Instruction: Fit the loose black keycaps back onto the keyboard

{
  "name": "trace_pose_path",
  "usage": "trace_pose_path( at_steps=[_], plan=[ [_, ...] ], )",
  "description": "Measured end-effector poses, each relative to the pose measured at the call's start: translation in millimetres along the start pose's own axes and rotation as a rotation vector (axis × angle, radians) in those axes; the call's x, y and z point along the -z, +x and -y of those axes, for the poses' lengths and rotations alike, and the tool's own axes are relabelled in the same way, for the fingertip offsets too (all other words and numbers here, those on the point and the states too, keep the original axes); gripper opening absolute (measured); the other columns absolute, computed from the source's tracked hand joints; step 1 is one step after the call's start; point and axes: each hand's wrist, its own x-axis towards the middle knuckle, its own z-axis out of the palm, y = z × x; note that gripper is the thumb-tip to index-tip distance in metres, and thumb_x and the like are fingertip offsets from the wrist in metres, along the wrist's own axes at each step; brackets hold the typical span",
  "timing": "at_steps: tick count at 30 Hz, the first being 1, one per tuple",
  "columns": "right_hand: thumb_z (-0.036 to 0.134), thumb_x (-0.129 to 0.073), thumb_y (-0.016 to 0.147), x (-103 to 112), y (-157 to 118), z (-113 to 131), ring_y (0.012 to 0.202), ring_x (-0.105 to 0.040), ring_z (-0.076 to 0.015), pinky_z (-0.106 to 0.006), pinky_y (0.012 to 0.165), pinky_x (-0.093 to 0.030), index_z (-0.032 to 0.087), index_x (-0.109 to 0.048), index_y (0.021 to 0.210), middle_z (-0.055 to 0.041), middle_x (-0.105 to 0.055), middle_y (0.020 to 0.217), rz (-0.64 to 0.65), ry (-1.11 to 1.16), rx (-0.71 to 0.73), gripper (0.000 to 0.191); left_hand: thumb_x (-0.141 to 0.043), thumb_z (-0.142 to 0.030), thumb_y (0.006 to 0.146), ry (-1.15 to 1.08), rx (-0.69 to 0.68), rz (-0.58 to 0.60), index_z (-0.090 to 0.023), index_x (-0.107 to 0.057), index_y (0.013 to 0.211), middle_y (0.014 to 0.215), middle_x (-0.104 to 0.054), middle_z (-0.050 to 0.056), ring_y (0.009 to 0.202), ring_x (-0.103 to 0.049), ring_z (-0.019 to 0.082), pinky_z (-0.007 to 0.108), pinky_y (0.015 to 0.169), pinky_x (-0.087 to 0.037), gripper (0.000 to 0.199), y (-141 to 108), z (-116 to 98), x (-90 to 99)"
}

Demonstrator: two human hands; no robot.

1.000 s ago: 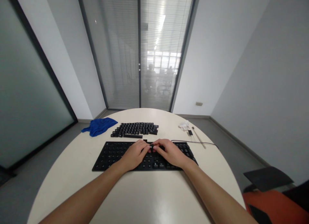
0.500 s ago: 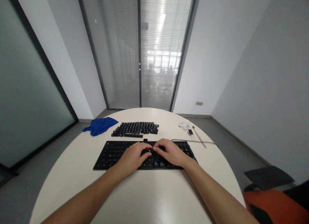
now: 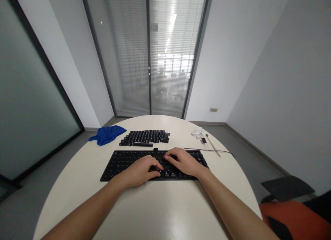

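Observation:
A black keyboard [image 3: 116, 166] lies flat near the middle of the round table, much of its left part showing bare switch positions without keycaps. Over its lower middle, my left hand [image 3: 141, 170] pinches a small black keycap [image 3: 160, 171] between fingertips and thumb, close to the board. My right hand [image 3: 183, 161] rests above the right half, its thumb and forefinger tips brought together; whatever lies between them is too small to make out. Some keycaps [image 3: 173, 175] sit on the board's front row. Behind it, loose black keycaps [image 3: 147, 136] are laid out in rows, with a long spacebar [image 3: 142, 144] in front.
A blue cloth [image 3: 108, 133] lies at the table's back left. On the right are a crumpled clear plastic bag [image 3: 197, 133], a small black piece with wire prongs [image 3: 203, 140], a thin brush [image 3: 213, 146] and the cable [image 3: 224, 151]. An orange chair [image 3: 294, 217] stands at the right.
My left hand has moved toward the keyboard's front edge, away from my right fingertips, with the keycap in its pinch. The right hand has stayed nearly in place.

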Motion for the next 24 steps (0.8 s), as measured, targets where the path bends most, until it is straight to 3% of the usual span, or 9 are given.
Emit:
trace_pose_path(
  at_steps=[8,13,19,24],
  plan=[
    [0.036,-0.055,0.098,1.2,-0.1,2.4,0.09,-0.067,-0.0227,-0.036,0.087,-0.049,0.021,-0.074,0.099,-0.007,-0.076,0.095,0.002,-0.017,0.004,0.025,-0.072,-0.02,0.086,0.003,-0.04,0.038,-0.024,-0.076,0.099,0.099,-0.074,0.002,0.096,-0.065,0.02,0.031,0.088,-0.046,0.014,1.7,-2.1,3.2],
    [0.033,-0.066,0.089,3.5,-3.0,6.9,0.098,-0.067,-0.0237,-0.038,0.092,-0.048,0.022,-0.073,0.104,-0.0068,-0.075,0.103,0.022,-0.017,0.03,0.02,-0.072,-0.021,0.085,0.064,-0.053,0.037,-0.025,-0.076,0.101,0.102,-0.075,0.002,0.098,-0.065,0.021,0.031,0.089,-0.046,0.017,0.4,-0.9,1.7],
    [0.04,-0.078,0.077,4.9,-5.5,7.8,0.108,-0.063,-0.0258,-0.043,0.103,-0.041,0.023,-0.067,0.116,-0.0072,-0.071,0.113,0.092,-0.005,0.134,0.044,-0.068,-0.02,0.085,0.13,-0.052,0.025,-0.025,-0.077,0.099,0.102,-0.075,0.003,0.097,-0.067,0.022,0.031,0.087,-0.048,0.018,-1.1,-6.3,-0.9],
    [0.046,-0.085,0.066,5.2,-5.8,5.4,0.113,-0.061,-0.028,-0.053,0.112,-0.029,0.024,-0.063,0.122,-0.008,-0.068,0.12,0.163,-0.003,0.133,0.064,-0.067,-0.021,0.082,0.15,0.019,-0.008,-0.024,-0.078,0.098,0.1,-0.076,0.004,0.094,-0.068,0.023,0.032,0.087,-0.048,0.019,-0.6,-5.0,-4.9]
  ],
)
